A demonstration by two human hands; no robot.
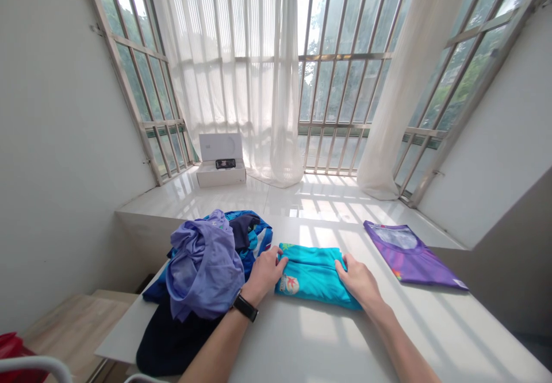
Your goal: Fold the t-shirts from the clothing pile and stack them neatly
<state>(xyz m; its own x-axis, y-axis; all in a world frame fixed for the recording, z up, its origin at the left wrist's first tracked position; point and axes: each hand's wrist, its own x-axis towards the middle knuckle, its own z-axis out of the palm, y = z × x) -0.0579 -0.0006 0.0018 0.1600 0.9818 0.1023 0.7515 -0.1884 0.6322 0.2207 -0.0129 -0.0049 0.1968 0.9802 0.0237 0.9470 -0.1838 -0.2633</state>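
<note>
Together, our left hand (266,268) and right hand (357,279) grasp opposite ends of a rectangular, folded turquoise garment (317,274) on the smooth white table (310,343), near rumpled lavender cloth (207,265).

Open white box (221,178) on the ledge (164,196) — sheer curtains (250,78), barred windows (342,92).

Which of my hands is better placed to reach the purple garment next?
Probably your right hand: it touches the turquoise garment on the side nearer the purple garment. Your left hand is farther, beside the heaped clothes.
</note>
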